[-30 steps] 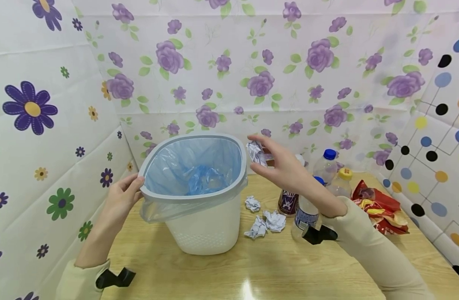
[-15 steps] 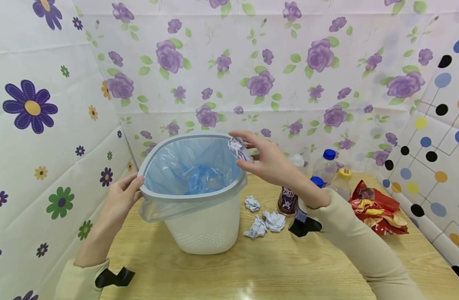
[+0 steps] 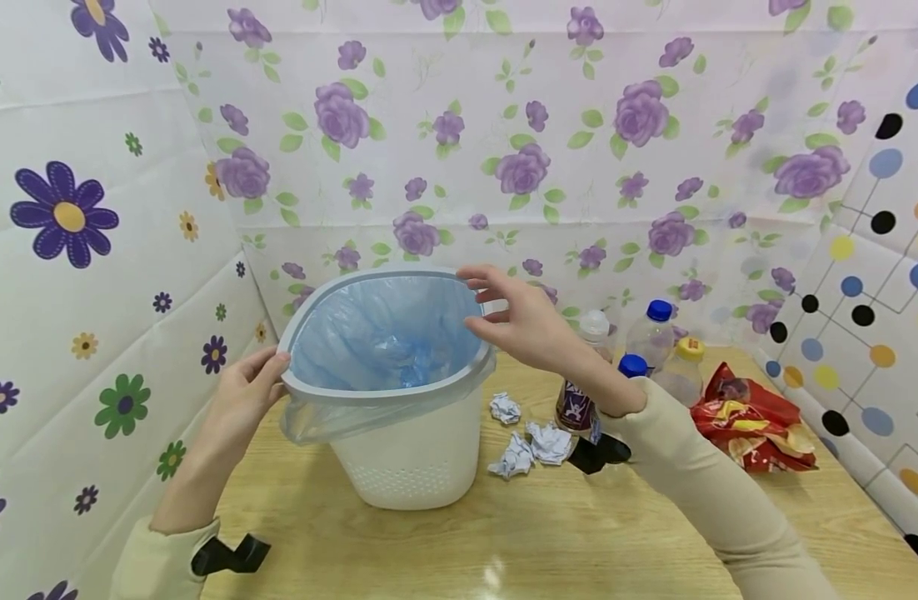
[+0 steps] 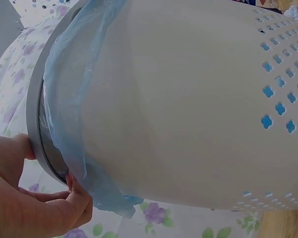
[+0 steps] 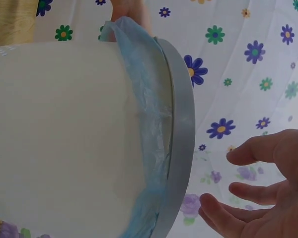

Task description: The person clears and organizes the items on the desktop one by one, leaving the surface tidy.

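A cream trash can [image 3: 406, 462] with a grey rim stands on the table, lined with a blue plastic bag [image 3: 369, 321]. My left hand [image 3: 234, 408] pinches the rim at its left side, thumb over it and fingers beneath. In the left wrist view, the fingers touch the rim near the overhanging bag. My right hand [image 3: 530, 325] hovers by the rim's right side, fingers spread and bent, holding nothing. Three crumpled paper balls, one [image 3: 506, 408] behind and two [image 3: 551, 443] in front, lie right of the can. What lies inside the bag is hard to make out.
Right of the paper balls stand a dark-labelled bottle [image 3: 575, 404], a blue-capped bottle [image 3: 657, 329], a yellow-capped bottle [image 3: 684, 371] and another blue cap [image 3: 633, 365] partly behind my arm. Red snack bags [image 3: 755, 421] lie farther right. Patterned cloth walls enclose the wooden table [image 3: 579, 542].
The right hand moved left to the can's rim with a crumpled paper ball and let it go; the ball is out of the fingers. The left hand stayed on the rim.
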A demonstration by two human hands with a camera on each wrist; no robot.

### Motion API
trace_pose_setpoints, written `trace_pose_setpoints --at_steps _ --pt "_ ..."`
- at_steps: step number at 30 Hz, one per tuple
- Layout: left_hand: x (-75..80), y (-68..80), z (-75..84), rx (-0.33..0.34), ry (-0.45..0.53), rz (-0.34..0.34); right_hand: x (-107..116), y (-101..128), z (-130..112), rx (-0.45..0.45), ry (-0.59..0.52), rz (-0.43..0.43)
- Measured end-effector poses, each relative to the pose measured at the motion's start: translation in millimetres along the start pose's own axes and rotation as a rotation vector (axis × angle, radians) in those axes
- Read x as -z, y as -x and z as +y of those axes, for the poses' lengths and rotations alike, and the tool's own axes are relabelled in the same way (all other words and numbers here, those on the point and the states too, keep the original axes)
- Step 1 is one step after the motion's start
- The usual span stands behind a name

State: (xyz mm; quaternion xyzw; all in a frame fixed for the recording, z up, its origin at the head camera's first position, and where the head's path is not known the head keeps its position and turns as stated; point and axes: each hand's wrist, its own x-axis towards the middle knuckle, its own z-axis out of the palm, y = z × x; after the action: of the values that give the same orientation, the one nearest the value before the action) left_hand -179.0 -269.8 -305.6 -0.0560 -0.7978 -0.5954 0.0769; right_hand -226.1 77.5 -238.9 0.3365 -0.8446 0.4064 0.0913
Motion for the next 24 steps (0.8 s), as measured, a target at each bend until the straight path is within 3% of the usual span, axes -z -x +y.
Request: trace_pose_setpoints --at_steps 7,14,19,24 --pt "-0.6 0.0 0.1 0.002 0.0 0.005 3.3 10.2 12.5 0.012 -0.05 0.121" --pt "0.7 0.7 0.3 0.021 -0.026 0.004 -2.4 22.4 34.6 -0.029 -0.062 0.172" --pt "0.7 0.0 -0.5 0.025 -0.024 0.002 -12.5 32.6 56.4 -0.073 -0.021 0.175" --pt "0.5 -0.4 -1.4 0.013 -0.015 0.004 -28.1 43.4 79.2 -0.116 0.018 0.105"
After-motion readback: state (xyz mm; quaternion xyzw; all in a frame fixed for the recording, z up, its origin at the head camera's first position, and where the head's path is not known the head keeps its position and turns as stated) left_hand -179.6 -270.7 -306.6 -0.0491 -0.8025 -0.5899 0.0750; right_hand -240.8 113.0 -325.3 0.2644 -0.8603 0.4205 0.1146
